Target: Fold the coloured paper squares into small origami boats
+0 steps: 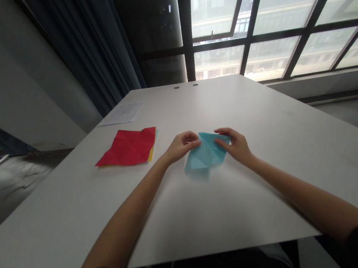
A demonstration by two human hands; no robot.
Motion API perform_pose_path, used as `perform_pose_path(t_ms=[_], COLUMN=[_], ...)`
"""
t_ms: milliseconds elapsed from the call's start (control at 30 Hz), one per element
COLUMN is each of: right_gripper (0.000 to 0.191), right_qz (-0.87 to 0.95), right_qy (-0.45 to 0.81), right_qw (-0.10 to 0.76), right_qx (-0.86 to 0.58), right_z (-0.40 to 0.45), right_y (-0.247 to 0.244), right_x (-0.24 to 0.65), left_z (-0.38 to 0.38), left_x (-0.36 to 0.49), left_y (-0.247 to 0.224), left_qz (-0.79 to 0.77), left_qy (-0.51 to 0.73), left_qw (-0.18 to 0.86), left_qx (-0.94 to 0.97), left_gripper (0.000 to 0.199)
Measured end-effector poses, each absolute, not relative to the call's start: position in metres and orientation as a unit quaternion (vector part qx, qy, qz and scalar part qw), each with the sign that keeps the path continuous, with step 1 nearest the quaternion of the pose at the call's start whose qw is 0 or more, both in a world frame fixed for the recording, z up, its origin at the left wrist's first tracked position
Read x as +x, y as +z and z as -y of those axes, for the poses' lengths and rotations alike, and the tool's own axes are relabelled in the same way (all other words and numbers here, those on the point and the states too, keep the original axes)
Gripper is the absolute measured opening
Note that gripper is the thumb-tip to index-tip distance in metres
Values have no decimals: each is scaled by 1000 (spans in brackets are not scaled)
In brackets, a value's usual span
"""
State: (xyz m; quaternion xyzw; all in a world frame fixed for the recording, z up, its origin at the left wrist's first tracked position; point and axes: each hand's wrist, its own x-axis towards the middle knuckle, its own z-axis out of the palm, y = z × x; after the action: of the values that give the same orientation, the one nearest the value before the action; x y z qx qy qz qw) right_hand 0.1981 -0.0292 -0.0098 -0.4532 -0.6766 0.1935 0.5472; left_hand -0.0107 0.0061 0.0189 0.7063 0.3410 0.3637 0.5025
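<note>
A light blue sheet of creased paper (pixel 205 153) is held up between my two hands over the white table. My left hand (pixel 183 145) pinches its upper left corner between thumb and fingers. On the other side, my right hand (pixel 235 145) grips the upper right corner, thumb in front. The paper's lower edge hangs down and is blurred. To the left, creased red paper (pixel 131 146) lies on the table, with yellow and light blue sheets showing beneath its right edge.
The white table (pixel 215 216) stretches away toward the windows. A printed white sheet (pixel 122 114) lies near its far left edge. Two round grommets are set at the far end. A dark blue curtain hangs behind on the left.
</note>
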Motion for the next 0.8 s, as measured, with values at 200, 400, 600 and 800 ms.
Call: perform_pose_path(t_ms=[200, 400, 600, 800], right_gripper=[22, 18, 51, 33], right_qz=[699, 719, 736, 704], right_qy=[77, 17, 29, 85], right_qw=[547, 560, 551, 597], right_qx=[-453, -412, -392, -375], right_z=[37, 37, 31, 26], right_y=[-9, -9, -14, -21], right_x=[195, 195, 201, 206], left_z=[2, 11, 6, -5], left_x=[-9, -6, -4, -9], left_y=[28, 38, 36, 24], left_qz=[-345, -336, -373, -406], left_qy=[368, 380, 407, 432], left_qw=[342, 241, 253, 335], left_qx=[792, 828, 794, 732], left_gripper=[31, 18, 13, 19])
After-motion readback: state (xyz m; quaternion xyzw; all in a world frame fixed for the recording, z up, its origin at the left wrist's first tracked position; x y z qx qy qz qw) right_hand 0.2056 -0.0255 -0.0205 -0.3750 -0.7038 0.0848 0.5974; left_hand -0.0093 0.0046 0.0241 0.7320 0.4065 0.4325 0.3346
